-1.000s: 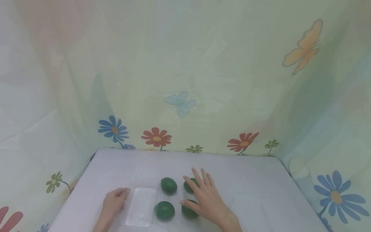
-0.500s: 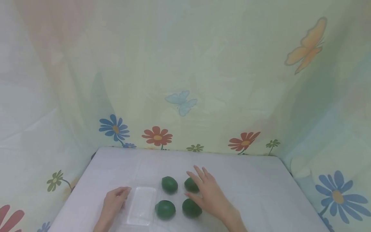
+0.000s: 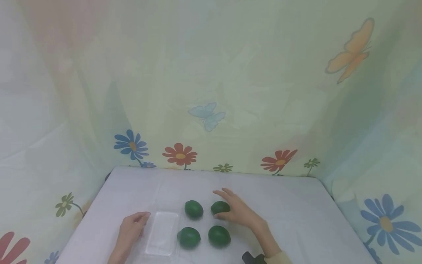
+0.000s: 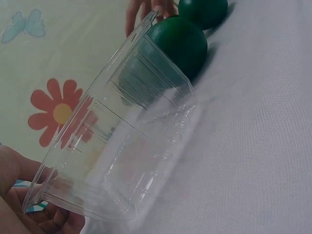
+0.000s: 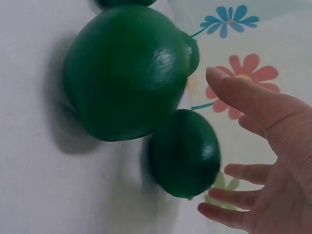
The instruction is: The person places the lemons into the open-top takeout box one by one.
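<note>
My left hand (image 3: 129, 231) pinches the side of a clear plastic container (image 3: 162, 234) at the table's left; the left wrist view shows thumb and fingers on its rim (image 4: 78, 114), with nothing inside. To its right, several dark green limes lie in two rows. My right hand (image 3: 242, 213) hovers by the far right lime (image 3: 218, 208), thumb and fingers spread around it and apart from it in the right wrist view. Nearer are the near right lime (image 3: 219, 236) and near left lime (image 3: 189, 238); the far left lime (image 3: 193, 209) sits behind.
A white cloth covers the table (image 3: 290, 220). Behind and at both sides hangs a pale curtain (image 3: 250, 91) printed with flowers and butterflies. A dark object (image 3: 253, 257) shows at the right wrist, beside a light sleeve (image 3: 278, 258).
My right hand has drawn back off the near right lime and turned sideways toward the far right lime, its fingers bending slightly. The left hand and container stay put; the view shifts a little.
</note>
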{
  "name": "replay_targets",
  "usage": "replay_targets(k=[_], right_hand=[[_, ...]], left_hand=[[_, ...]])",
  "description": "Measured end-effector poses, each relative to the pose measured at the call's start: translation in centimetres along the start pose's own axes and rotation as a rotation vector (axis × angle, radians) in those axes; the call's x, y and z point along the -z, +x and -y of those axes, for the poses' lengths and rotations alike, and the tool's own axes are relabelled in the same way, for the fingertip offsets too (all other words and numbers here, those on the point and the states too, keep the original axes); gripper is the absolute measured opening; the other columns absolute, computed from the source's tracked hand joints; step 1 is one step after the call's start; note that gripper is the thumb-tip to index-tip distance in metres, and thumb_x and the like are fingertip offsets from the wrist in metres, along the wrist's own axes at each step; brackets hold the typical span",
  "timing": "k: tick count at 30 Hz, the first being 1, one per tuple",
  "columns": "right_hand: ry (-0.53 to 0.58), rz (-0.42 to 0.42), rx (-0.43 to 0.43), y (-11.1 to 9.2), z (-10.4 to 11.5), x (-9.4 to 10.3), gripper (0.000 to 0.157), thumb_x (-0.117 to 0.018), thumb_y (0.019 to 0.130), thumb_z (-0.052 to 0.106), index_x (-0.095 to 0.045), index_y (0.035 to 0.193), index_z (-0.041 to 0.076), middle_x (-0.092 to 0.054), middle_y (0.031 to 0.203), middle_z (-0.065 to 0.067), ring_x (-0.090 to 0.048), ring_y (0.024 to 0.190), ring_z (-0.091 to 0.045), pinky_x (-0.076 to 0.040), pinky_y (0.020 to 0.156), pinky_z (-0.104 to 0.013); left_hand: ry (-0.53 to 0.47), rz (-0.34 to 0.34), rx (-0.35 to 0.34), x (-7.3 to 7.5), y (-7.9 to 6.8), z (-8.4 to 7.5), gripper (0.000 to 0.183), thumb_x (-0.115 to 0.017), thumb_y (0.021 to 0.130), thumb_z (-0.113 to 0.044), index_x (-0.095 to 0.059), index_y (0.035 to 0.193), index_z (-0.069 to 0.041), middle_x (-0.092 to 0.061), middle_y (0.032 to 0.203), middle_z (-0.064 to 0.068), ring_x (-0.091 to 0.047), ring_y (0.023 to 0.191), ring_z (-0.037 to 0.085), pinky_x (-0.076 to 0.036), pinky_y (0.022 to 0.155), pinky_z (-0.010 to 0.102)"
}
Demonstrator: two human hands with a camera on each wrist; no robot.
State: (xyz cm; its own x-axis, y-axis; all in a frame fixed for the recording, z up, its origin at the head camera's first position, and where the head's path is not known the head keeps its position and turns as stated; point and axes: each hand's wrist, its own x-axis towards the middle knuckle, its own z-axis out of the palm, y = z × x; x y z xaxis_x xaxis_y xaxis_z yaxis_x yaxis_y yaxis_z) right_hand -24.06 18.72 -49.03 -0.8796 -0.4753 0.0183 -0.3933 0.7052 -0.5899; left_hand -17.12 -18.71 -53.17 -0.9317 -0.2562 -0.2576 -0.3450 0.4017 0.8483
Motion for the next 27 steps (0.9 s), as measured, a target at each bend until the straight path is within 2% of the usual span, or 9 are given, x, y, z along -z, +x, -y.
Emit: replay_targets(k=[3,6,11,15,20,27], right_hand=[[0.056,0.043,-0.011,0.6,-1.1,-0.7,0.083,-0.087,0.082,0.039,-0.048,0.153,0.019,-0.041,0.159,-0.023,-0.037,0.147,-0.047,-0.033,0.114,-0.068],[0.061,0.058,-0.014,1.0,-1.9,-1.5,0.084,-0.088,0.081,0.038,-0.049,0.152,0.017,-0.048,0.153,-0.020,-0.045,0.141,-0.044,-0.038,0.113,-0.065],[0.039,0.031,-0.004,1.3,-2.5,-2.4,0.079,-0.088,0.082,0.037,-0.052,0.150,0.019,-0.053,0.146,-0.018,-0.051,0.132,-0.040,-0.044,0.106,-0.063],[0.043,0.008,0.026,1.4,-2.5,-2.9,0.070,-0.086,0.084,0.030,-0.056,0.146,0.017,-0.058,0.139,-0.016,-0.054,0.127,-0.039,-0.046,0.104,-0.062],[0.039,-0.018,0.024,1.2,-2.5,-3.3,0.058,-0.083,0.088,0.023,-0.060,0.140,0.016,-0.062,0.136,-0.014,-0.056,0.127,-0.039,-0.045,0.106,-0.063],[0.041,-0.030,0.001,1.2,-2.6,-3.5,0.056,-0.081,0.088,0.022,-0.061,0.140,0.018,-0.062,0.135,-0.012,-0.056,0.126,-0.038,-0.046,0.104,-0.063]], left_hand=[[0.006,0.006,0.005,-0.2,0.0,0.0,0.056,-0.055,0.106,-0.041,-0.060,0.135,0.006,-0.071,0.112,0.022,-0.064,0.078,0.017,-0.054,0.069,0.032],[0.014,0.003,0.003,-0.3,0.0,0.0,0.056,-0.055,0.106,-0.041,-0.060,0.135,0.006,-0.071,0.113,0.022,-0.065,0.080,0.016,-0.055,0.069,0.032],[0.022,-0.013,0.000,-0.2,0.0,-0.1,0.054,-0.055,0.106,-0.039,-0.061,0.134,0.006,-0.072,0.112,0.021,-0.064,0.078,0.017,-0.054,0.068,0.032],[0.028,-0.020,0.018,-0.3,-0.1,-0.1,0.054,-0.056,0.106,-0.038,-0.061,0.134,0.008,-0.072,0.112,0.021,-0.062,0.075,0.017,-0.053,0.067,0.031],[0.032,-0.023,0.015,-0.3,-0.1,-0.1,0.054,-0.055,0.106,-0.039,-0.061,0.134,0.007,-0.072,0.113,0.022,-0.062,0.076,0.017,-0.053,0.068,0.032],[0.041,-0.040,-0.005,-0.4,-0.1,-0.1,0.052,-0.056,0.106,-0.037,-0.062,0.133,0.007,-0.072,0.112,0.023,-0.064,0.077,0.017,-0.054,0.068,0.031]])
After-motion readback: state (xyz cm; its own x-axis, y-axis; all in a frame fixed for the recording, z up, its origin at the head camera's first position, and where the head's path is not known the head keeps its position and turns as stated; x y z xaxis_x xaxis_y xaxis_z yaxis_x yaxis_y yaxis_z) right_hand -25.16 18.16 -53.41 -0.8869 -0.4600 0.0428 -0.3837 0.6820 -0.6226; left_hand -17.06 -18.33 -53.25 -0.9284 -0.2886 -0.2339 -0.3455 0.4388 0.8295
